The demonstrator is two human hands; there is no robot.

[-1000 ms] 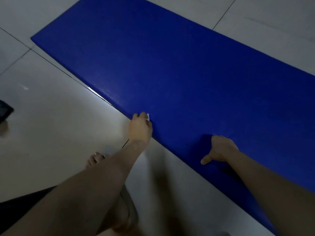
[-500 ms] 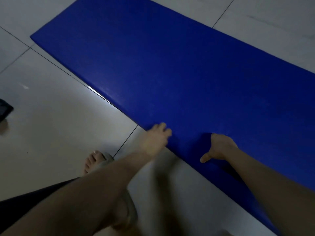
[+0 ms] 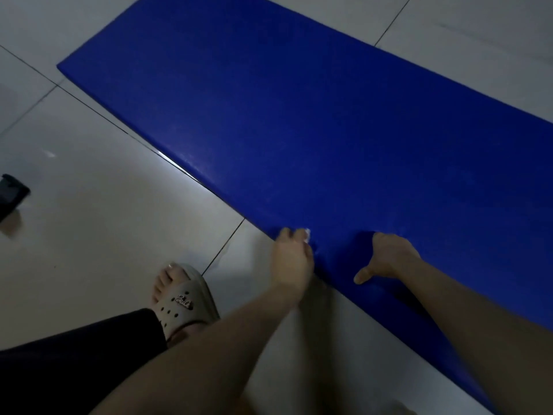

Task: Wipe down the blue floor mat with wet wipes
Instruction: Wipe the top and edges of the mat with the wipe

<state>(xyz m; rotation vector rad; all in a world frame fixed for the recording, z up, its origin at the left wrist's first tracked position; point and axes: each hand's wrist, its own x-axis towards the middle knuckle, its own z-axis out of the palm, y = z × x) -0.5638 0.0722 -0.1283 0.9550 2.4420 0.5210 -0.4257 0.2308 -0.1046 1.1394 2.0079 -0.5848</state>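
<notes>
A long blue floor mat [image 3: 314,121] lies diagonally across the pale tiled floor. My left hand [image 3: 291,259] rests on the mat's near edge with its fingers curled over a small white wet wipe [image 3: 307,234], of which only a corner peeks out. My right hand [image 3: 387,257] presses flat on the mat just to the right, thumb spread toward the near edge, fingers hidden from view.
My left foot in a beige perforated slipper [image 3: 184,301] stands on the tiles close to the mat's edge, with a dark trouser leg [image 3: 74,360] behind it. A dark object [image 3: 10,194] lies on the floor at the far left.
My left hand has slid to the right along the mat's near edge, close to my right hand. The right hand has stayed in place. The view has shifted, showing more of the foot.
</notes>
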